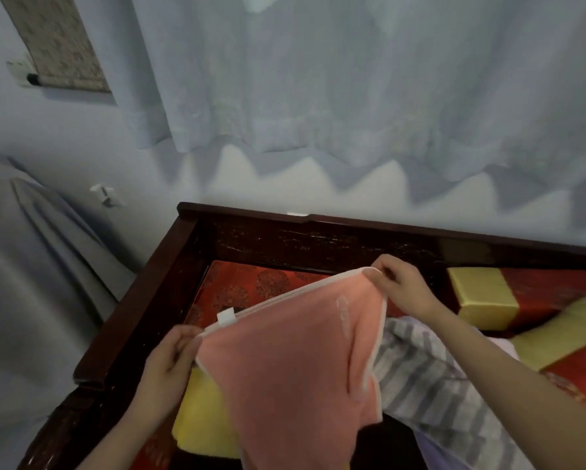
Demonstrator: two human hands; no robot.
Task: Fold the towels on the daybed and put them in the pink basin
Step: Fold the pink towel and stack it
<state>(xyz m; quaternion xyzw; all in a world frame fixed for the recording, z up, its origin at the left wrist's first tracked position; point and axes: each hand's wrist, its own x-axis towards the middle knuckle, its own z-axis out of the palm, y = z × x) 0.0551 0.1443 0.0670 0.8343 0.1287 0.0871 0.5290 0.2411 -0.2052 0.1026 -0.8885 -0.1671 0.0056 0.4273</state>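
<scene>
- Pale sheer curtains [318, 79] are hung across the wall beyond both hands, and a patterned scroll [57, 42] is seen high on that wall, well beyond the left hand.
- Something draped in a grey cover [30, 266] is seen outward of the left hand, beside the daybed.
- The daybed [318, 239] is framed in dark carved wood; its back rail is seen just beyond the right hand and its side rail just outward of the left hand.
- A red patterned cushion [257, 286] is laid on the daybed, beyond and between the two hands.
- The pink towel [285, 361] is held up between the hands and is hung down over the daybed, its white-trimmed top edge stretched from one hand to the other.
- One top corner is pinched by the left hand [169, 361], fingers curled on the trim.
- The other top corner is pinched by the right hand [403, 283], held farther away and higher in view than the left.
- A white tag [226, 316] is seen on the top edge, near the left hand.
- A striped towel [430, 378] is left crumpled on the daybed, below the right forearm and partly hidden behind the pink towel.
- A yellow pad [200, 422] is seen below the left hand.
- Yellow-and-red bolsters [485, 296] are seen outward of the right hand.
</scene>
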